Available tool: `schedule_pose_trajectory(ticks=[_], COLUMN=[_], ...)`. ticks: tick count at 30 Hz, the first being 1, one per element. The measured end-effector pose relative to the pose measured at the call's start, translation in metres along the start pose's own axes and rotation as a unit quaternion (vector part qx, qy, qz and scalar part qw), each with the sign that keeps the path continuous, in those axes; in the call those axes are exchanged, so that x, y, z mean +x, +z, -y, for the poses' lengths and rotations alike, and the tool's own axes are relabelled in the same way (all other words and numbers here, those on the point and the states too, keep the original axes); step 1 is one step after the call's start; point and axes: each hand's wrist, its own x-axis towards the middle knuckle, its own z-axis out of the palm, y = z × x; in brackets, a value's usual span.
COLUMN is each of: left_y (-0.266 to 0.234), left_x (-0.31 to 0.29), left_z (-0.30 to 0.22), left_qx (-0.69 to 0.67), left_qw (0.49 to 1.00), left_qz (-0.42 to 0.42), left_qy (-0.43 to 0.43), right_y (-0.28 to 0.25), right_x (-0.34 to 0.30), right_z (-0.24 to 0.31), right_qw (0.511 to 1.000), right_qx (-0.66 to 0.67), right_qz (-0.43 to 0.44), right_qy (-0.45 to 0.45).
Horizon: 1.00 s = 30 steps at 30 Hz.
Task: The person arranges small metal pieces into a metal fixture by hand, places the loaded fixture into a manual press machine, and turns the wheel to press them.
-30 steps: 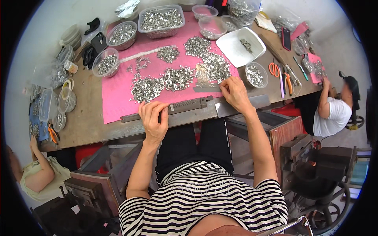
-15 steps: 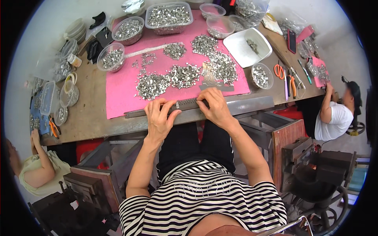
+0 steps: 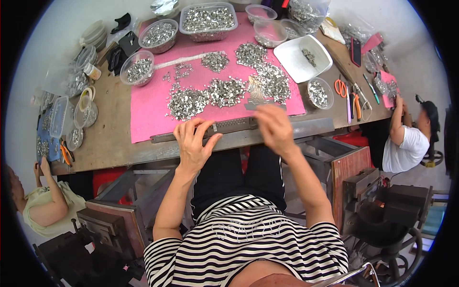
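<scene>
Lettering stands on the black-and-white striped, short-sleeved fabric shirt worn by the person: a row of large, pale, outlined letters runs across the chest, over the stripes. The row bends with the cloth, and from this steep angle its characters are distorted, so the wording cannot be made out with certainty. Toward the left end of the brown, flat-topped table, a small white cylindrical plastic bottle bears a label with a yellowish-brown patch; any print on it is too small and blurred to read.
</scene>
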Motion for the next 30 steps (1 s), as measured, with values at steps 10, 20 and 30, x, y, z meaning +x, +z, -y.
schedule_pose_trajectory(ticks=[10,20,30], left_y=[0.004,-0.015,-0.018], left_x=[0.01,0.046,0.061], left_z=[0.008,0.037,0.039], left_qx=[0.017,0.078,0.004], left_qw=[0.997,0.995,0.995], left_qz=[-0.072,0.057,0.087], left_qy=[-0.021,-0.004,-0.051], right_y=[-0.113,-0.105,-0.051], right_x=[0.022,0.008,0.013], right_z=[-0.137,-0.132,-0.044], right_qw=[0.915,0.945,0.988], right_qx=[-0.118,-0.219,-0.066], right_qz=[0.178,0.081,0.053], right_qy=[0.341,0.23,0.128])
